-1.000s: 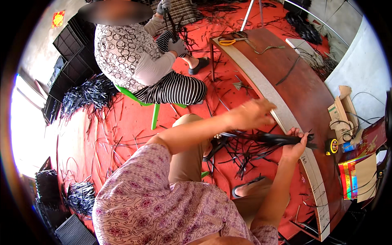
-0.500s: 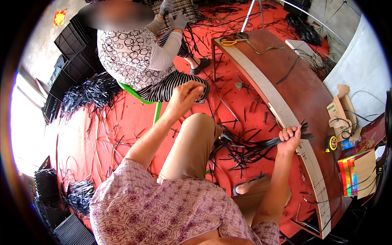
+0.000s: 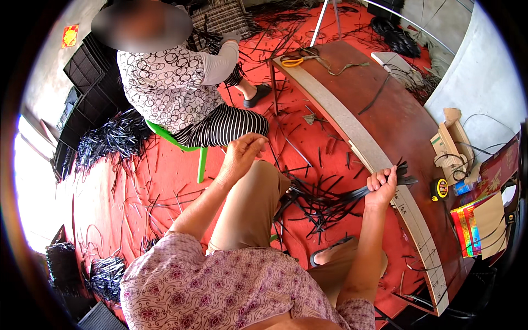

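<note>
My right hand (image 3: 381,188) is wrapped round a bundle of black plastic strips (image 3: 352,196), at the near edge of the brown table (image 3: 379,88). Short ends poke out past the fist over a pale marked board (image 3: 415,220) along that edge. On the other side, the strips fan out loosely above the red floor, toward my knee. Just above that knee is my left hand (image 3: 243,155), its fingers curled and pressed together. Whatever it may hold is hidden.
Yellow-handled scissors (image 3: 292,61), a tape measure (image 3: 439,189) and a cardboard piece (image 3: 451,148) lie on the table. At the left, a co-worker (image 3: 170,82) sits on a green chair (image 3: 202,165). Heaps of black strips (image 3: 110,137) and scraps cover parts of the red floor (image 3: 176,209).
My left hand has come down closer to my knee. The right hand keeps its grip on the strips. The co-worker's gloved hands have dropped, and the view has shifted slightly.
</note>
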Available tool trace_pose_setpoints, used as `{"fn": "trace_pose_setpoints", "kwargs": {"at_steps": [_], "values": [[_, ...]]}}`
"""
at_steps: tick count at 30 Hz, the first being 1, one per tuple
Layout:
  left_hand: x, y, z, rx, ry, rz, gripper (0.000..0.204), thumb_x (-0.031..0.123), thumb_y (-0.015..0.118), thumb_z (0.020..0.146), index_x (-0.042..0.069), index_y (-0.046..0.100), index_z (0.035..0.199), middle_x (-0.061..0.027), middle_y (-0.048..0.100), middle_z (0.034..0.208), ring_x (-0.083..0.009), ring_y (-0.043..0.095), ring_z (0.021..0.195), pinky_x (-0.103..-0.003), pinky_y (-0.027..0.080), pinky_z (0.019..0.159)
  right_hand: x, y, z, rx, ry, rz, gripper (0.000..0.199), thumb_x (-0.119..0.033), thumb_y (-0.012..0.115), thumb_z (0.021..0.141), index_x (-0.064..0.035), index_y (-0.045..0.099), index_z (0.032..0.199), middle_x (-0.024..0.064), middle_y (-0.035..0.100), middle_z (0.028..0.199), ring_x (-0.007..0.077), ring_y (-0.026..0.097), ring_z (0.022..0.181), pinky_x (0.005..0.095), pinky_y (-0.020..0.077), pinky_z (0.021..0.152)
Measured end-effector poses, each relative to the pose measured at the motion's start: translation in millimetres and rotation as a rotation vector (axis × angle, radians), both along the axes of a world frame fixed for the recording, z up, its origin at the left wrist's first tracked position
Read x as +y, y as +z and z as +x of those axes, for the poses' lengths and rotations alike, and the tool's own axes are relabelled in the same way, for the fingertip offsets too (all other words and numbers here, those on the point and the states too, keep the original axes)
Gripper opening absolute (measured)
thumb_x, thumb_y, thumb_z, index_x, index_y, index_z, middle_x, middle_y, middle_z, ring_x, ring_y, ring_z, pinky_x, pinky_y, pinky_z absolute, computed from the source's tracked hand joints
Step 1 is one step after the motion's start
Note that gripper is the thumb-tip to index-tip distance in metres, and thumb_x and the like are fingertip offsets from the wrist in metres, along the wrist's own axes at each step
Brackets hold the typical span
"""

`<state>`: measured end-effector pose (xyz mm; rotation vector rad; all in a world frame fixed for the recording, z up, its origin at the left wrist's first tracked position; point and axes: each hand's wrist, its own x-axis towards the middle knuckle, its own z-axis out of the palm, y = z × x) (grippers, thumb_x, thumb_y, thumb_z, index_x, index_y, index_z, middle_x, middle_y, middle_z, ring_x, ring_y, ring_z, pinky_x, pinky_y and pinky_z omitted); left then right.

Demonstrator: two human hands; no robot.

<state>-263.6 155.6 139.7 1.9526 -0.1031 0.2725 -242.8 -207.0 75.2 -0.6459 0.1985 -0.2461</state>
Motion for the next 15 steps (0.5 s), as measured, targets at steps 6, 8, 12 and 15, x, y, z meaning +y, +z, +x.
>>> {"fn": "trace_pose_setpoints", "kwargs": {"at_steps": [6,8,12,15], "values": [[-43.0,2.5,18.6,-0.04,-0.106,0.061,0.02,0.016,0.056,0.093,-0.003,0.064,0.098,-0.0048,0.062,0.076,-0.0093,0.058,0.065,-0.025,0.049,0.06,1.7,1.6,1.0,0.03,-0.022,-0.011,0.035,-0.041,0.052,0.095,-0.0149,0.044,0.073,-0.006,0.033,0.054,0.007,0.027,0.039,0.024,0.0225,0.037],[-62.0,15.5,32.1,-0.097,-0.226,0.111,0.022,0.017,0.056,0.094,-0.003,0.063,0.1,-0.006,0.063,0.079,-0.0089,0.057,0.068,-0.025,0.048,0.062,3.5,1.6,2.1,0.026,-0.02,-0.02,0.035,-0.041,0.052,0.095,-0.015,0.044,0.073,-0.006,0.032,0.053,0.0069,0.027,0.039,0.024,0.0223,0.037],[-111.8,9.6,79.3,-0.177,-0.477,0.351,0.024,0.025,0.056,0.091,0.003,0.065,0.096,-0.0153,0.065,0.085,-0.0294,0.064,0.079,-0.038,0.05,0.073,6.8,2.3,5.9,0.007,0.004,-0.025,0.035,-0.041,0.052,0.095,-0.016,0.045,0.071,-0.0067,0.033,0.054,0.0061,0.026,0.039,0.0232,0.0215,0.036],[-147.1,0.7,90.1,-0.15,-0.67,0.594,0.031,0.032,0.052,0.092,0.004,0.064,0.095,-0.015,0.065,0.092,-0.0329,0.063,0.088,-0.043,0.049,0.079,14.7,6.1,9.9,0.021,0.009,-0.024,0.035,-0.041,0.051,0.095,-0.0164,0.045,0.071,-0.0069,0.032,0.053,0.006,0.025,0.039,0.0231,0.0211,0.036]]}}
